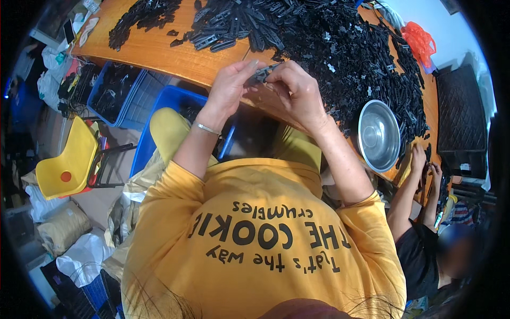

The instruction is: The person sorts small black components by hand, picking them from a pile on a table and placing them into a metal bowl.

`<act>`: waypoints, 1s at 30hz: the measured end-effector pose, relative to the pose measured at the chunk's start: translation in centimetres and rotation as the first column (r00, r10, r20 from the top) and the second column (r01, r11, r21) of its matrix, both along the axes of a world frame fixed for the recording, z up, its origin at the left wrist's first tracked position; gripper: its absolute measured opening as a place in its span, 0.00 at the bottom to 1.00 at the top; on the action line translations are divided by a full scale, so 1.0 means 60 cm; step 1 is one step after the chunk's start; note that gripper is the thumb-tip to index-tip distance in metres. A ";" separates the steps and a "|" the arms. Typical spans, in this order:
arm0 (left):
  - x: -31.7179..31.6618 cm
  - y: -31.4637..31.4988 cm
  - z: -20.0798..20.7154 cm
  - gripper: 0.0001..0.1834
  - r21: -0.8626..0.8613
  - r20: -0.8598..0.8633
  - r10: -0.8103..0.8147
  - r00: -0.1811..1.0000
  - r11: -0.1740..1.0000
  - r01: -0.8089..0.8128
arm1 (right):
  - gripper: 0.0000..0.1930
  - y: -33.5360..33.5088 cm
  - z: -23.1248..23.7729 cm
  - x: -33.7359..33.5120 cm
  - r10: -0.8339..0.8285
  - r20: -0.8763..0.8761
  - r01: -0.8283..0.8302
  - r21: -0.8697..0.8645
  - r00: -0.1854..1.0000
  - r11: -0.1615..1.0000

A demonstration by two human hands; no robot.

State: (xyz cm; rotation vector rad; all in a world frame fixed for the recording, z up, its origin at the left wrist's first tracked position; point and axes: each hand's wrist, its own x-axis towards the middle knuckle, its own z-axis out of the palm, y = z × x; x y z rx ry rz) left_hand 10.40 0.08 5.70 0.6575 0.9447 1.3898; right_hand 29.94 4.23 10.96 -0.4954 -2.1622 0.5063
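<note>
At the near edge of the table, my left hand (229, 89) and my right hand (298, 91) meet over a small dark plastic part (258, 77). The left fingers hold it from one side, while the right thumb and fingertips pinch its other end. Fingers cover much of the part, so its exact kind cannot be made out. Just beyond my hands lies a heap of long black plastic parts (234, 24). To its right spreads a larger pile of small black pieces (340, 58), reaching close to my right wrist.
A shiny metal bowl (379, 135) stands at the table's right edge. Beyond it are a co-worker's hands (425, 165). A red plastic bag (418, 43) sits at the far right. Below on the left are blue crates (154, 103) and a yellow chair (66, 162). The wooden table (154, 61) curves around.
</note>
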 end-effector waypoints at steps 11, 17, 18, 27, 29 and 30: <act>0.002 -0.028 0.016 0.17 -0.073 -0.259 -0.107 0.960 0.993 0.091 | 0.09 0.007 -0.004 0.024 0.045 0.250 -0.046 -0.003 0.967 0.999; 0.010 -0.052 -0.014 0.18 0.137 -0.317 -0.077 0.945 0.982 0.126 | 0.12 -0.002 -0.050 0.018 0.047 0.220 -0.029 -0.087 0.974 0.996; 0.011 -0.054 -0.014 0.18 0.136 -0.316 -0.079 0.945 0.982 0.128 | 0.12 -0.005 -0.050 0.018 0.046 0.221 -0.027 -0.088 0.974 0.996; 0.003 -0.055 -0.025 0.17 0.043 -0.291 -0.088 0.953 0.994 0.105 | 0.15 -0.008 -0.032 0.014 0.054 0.268 -0.048 -0.027 0.962 0.998; 0.006 -0.052 -0.028 0.16 0.083 -0.309 -0.072 0.948 0.991 0.102 | 0.17 -0.008 -0.029 0.016 0.039 0.293 -0.036 -0.017 0.955 0.999; 0.006 -0.052 -0.027 0.16 0.087 -0.309 -0.071 0.948 0.991 0.103 | 0.17 -0.007 -0.033 0.017 0.037 0.293 -0.035 -0.013 0.955 0.999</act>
